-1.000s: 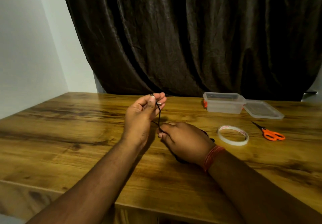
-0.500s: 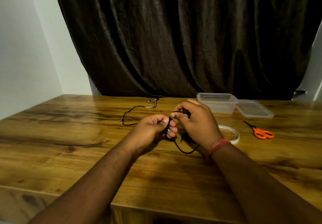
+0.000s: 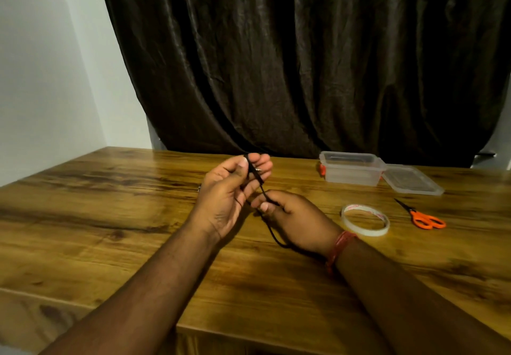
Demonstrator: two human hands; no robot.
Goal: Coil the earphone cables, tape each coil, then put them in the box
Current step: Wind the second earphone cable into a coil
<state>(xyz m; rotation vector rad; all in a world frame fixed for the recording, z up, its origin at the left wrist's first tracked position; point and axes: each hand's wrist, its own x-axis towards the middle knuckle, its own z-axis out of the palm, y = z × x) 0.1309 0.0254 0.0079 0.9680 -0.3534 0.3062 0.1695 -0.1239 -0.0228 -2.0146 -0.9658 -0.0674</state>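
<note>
Black cable [image 3: 258, 180] between both hands

No text can be read; the tape roll [image 3: 365, 219], right of centre, bears red print too blurred to read.

Table [image 3: 110, 216]: box [image 3: 351, 171], tape [image 3: 365, 219], scissors [image 3: 423, 216].
</note>
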